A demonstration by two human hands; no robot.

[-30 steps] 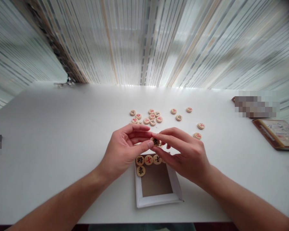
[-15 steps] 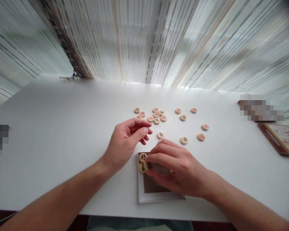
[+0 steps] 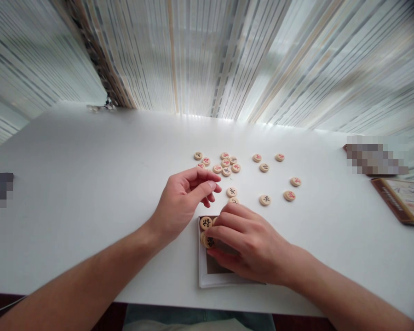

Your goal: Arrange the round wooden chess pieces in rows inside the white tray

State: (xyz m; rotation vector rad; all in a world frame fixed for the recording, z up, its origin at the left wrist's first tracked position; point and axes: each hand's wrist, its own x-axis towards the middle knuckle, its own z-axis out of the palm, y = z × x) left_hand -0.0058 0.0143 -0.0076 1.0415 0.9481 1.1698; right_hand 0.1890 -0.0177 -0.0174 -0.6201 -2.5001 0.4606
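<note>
My right hand (image 3: 251, 243) pinches a round wooden Chinese chess piece (image 3: 210, 242) with a black character, low over the left side of a shallow white box (image 3: 203, 276). That piece partly covers another one beneath it. A piece with a black character (image 3: 206, 223) lies in the box's upper left corner, with the edge of another just right of it. Much of the box's inside is hidden by my right hand. My left hand (image 3: 188, 195) hovers above and left of the box, fingers loosely curled and apart from the thumb, with nothing visible in it.
Beyond my hands, several red and black chess pieces (image 3: 225, 162) lie clustered on the white table (image 3: 89, 193). Others, such as a black-marked piece (image 3: 265, 200), are scattered to the right. A brown printed box (image 3: 405, 200) is at the right; a striped curtain (image 3: 193, 59) hangs behind.
My right hand has shifted slightly left and down with the chess piece, which now sits lower in the box over another piece. The left hand has barely moved.
</note>
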